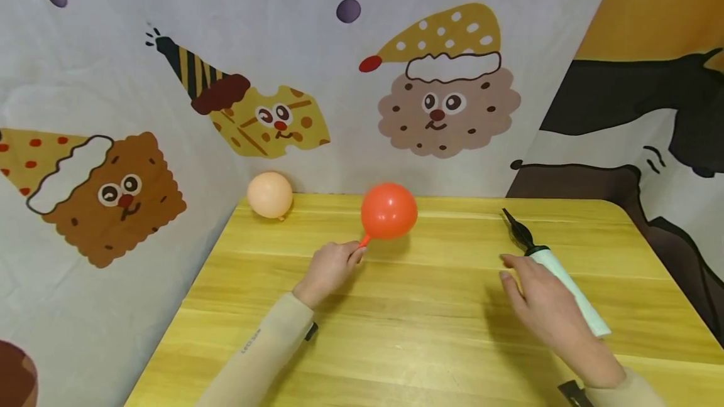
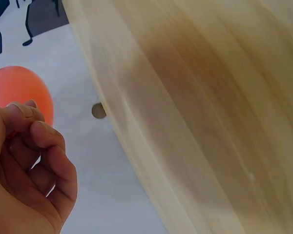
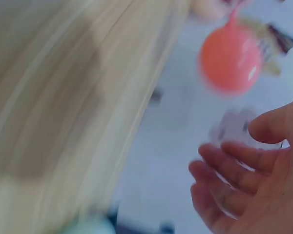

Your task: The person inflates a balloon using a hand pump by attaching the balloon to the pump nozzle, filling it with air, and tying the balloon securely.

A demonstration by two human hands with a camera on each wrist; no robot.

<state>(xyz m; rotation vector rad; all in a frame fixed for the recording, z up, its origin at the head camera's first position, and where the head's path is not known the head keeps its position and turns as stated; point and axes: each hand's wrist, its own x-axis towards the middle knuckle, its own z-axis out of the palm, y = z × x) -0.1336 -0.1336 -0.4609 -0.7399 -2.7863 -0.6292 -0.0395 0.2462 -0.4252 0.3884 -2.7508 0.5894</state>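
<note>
A red inflated balloon [image 1: 389,211] is held by its neck between the thumb and curled fingers of my left hand [image 1: 330,269], above the middle of the table. In the left wrist view the fingers [image 2: 53,134] curl round the neck, and part of the balloon [image 2: 22,87] shows behind them. My right hand [image 1: 548,306] holds nothing; its fingers are spread and loosely bent, with thumb and fingers apart in the right wrist view. Beside and partly behind it in the head view lies a hand pump [image 1: 571,291] with a mint-green barrel and black nozzle.
A peach balloon [image 1: 270,195] rests at the table's back left corner. The wooden table [image 1: 407,331] meets a cloth backdrop [image 1: 317,36] printed with cartoon biscuits and cheese in party hats. A dark drawn animal shape covers the cloth at right.
</note>
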